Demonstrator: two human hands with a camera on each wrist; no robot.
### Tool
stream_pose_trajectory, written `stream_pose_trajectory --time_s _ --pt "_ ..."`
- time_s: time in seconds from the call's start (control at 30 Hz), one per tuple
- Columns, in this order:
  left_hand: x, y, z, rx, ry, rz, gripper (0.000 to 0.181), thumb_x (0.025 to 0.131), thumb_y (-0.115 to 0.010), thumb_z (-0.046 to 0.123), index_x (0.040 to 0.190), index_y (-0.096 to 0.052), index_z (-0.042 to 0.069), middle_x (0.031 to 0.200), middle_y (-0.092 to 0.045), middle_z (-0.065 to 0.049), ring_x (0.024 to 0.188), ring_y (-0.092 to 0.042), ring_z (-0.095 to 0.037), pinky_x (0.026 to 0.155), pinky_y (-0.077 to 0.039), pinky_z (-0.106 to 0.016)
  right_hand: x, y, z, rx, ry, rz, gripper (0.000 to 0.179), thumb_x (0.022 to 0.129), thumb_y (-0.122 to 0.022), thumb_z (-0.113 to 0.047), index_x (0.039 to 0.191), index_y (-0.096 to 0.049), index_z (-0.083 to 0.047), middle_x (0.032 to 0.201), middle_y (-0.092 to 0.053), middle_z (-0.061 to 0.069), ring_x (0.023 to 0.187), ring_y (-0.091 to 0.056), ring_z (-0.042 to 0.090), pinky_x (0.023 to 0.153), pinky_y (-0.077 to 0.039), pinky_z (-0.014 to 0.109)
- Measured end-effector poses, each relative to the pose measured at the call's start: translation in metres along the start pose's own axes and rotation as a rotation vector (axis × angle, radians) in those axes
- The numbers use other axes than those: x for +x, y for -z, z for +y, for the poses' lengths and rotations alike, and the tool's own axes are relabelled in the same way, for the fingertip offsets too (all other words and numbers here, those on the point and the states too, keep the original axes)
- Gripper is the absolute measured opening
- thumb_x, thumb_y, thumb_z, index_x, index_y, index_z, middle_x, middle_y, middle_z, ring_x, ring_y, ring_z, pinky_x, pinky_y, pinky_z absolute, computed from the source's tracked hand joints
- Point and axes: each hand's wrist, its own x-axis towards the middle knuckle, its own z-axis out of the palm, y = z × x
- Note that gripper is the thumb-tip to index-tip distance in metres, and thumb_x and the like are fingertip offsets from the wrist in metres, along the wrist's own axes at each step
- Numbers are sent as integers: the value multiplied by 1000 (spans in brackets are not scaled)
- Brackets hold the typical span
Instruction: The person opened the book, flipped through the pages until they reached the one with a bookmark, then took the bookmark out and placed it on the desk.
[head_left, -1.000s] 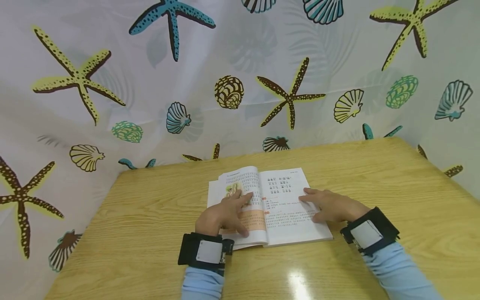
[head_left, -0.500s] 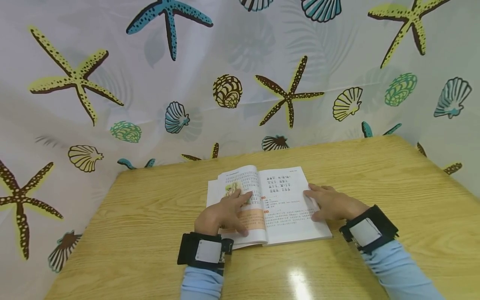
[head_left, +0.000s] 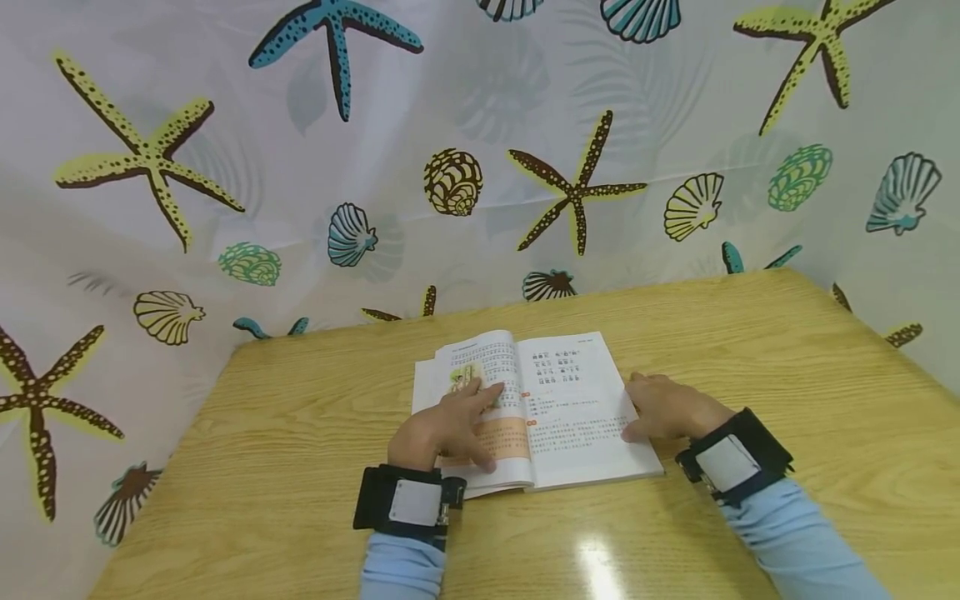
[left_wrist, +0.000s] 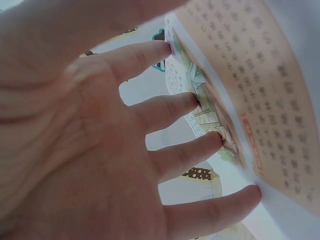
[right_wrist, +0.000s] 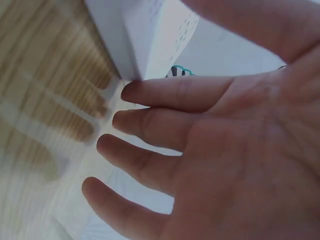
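Note:
An open book [head_left: 577, 467] with printed text lies on the wooden table in the head view. My left hand [head_left: 448, 429] rests spread on its left page, over a small picture and an orange text block. In the left wrist view its fingertips touch the curved page [left_wrist: 270, 85], the fingers straight and apart. My right hand [head_left: 669, 408] is at the book's right edge, thumb over the page margin. The right wrist view shows its fingers [right_wrist: 175, 95] extended, the index fingertip right at the book's thick page edge [right_wrist: 117, 40] and the others over the table.
The wooden table [head_left: 300, 433] extends around the book on all sides. Behind it hangs a white cloth [head_left: 420, 108] printed with starfish and shells. Black straps [head_left: 735, 458] sit on both wrists, above light blue sleeves.
My right hand has slid rightward off the right page to the book's edge. My left hand has stayed in place on the left page.

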Motion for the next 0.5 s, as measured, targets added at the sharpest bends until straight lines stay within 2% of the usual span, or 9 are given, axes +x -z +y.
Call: stream_pose_trajectory --time_s 0.07,0.1,0.17,0.23,0.3,0.37,0.43,0.5 --pt "0 0 0 -6 1 2 105 73 -92 10 160 -35 19 168 -15 -14 153 -13 -39 118 -20 -61 0 -1 -3 -23 -17 17 52 85 -79 -15 117 -60 20 127 -56 36 98 -58 36 82 -51 46" --pt "0 0 0 -8 1 3 105 73 -92 10 160 -35 19 168 -15 -15 153 -13 -40 118 -20 -62 0 -1 -5 -39 -26 24 51 84 -80 -16 117 -60 19 125 -58 34 94 -58 34 81 -51 46" --pt "0 0 0 -9 4 2 105 72 -92 10 160 -35 19 168 -15 -15 153 -13 -40 118 -20 -62 0 -2 -8 -61 -48 42 48 84 -80 -15 115 -62 17 128 -57 35 98 -59 35 83 -52 49" --pt "0 0 0 -7 6 1 105 72 -92 10 160 -35 19 168 -14 -15 153 -13 -40 118 -19 -62 0 -2 -10 -65 -58 92 41 86 -80 -14 111 -63 14 113 -63 27 88 -58 31 74 -52 43" --pt "0 0 -1 1 6 -2 105 73 -92 10 160 -35 19 168 -14 -15 153 -12 -40 118 -19 -61 -1 -1 -12 -32 -50 195 31 87 -79 -12 103 -64 9 97 -65 19 80 -58 27 65 -49 37" --pt "0 0 -1 7 5 -5 105 73 -92 11 160 -34 19 168 -14 -14 153 -12 -40 118 -19 -61 -1 -1 -13 22 -27 329 20 88 -77 -8 94 -63 5 80 -59 10 69 -53 22 57 -43 32" --pt "1 1 -1 13 5 -9 105 73 -92 11 160 -34 19 168 -13 -14 153 -12 -40 118 -20 -61 -1 -1 -13 56 7 456 15 88 -76 -5 87 -63 2 73 -57 7 63 -51 20 53 -40 30" --pt "1 2 -1 19 4 -11 105 74 -92 12 160 -33 19 168 -13 -14 153 -12 -40 118 -20 -61 -1 0 -13 64 34 529 16 88 -75 -2 79 -62 -1 68 -53 4 59 -48 19 51 -37 29"
